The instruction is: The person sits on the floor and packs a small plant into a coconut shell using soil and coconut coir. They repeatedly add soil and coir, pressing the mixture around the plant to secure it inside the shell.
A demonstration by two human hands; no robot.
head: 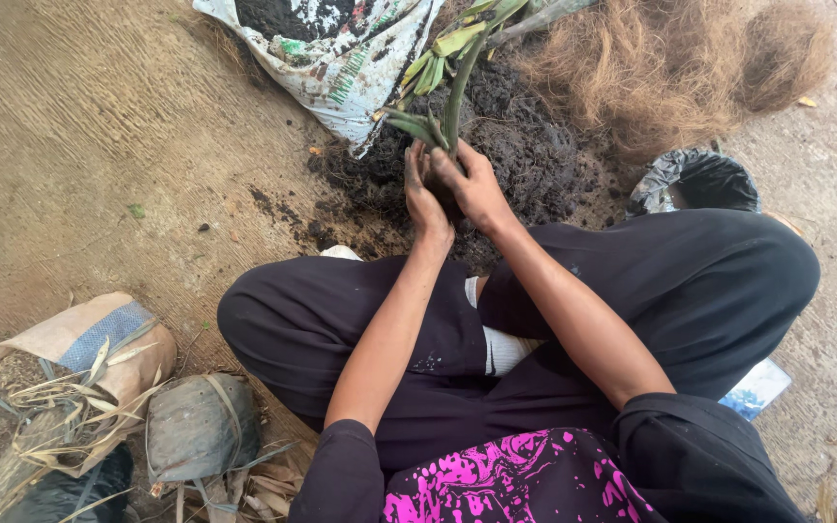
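Observation:
My left hand [424,199] and my right hand [475,184] are cupped together around the base of a green leafy plant [449,73]. Its root clump between my palms is mostly hidden. The plant's stems rise away from me, over a heap of dark soil [525,155] on the ground. Both hands are smeared with soil. I sit cross-legged in black trousers [632,281], with my forearms reaching out over my knees.
A torn white sack [336,58] of soil lies behind the heap. Brown coconut fibre [670,58] is piled at the back right. A black plastic bag [704,179] stands by my right knee. Filled bags with dry leaves [70,378] sit at the lower left on a concrete floor [79,145].

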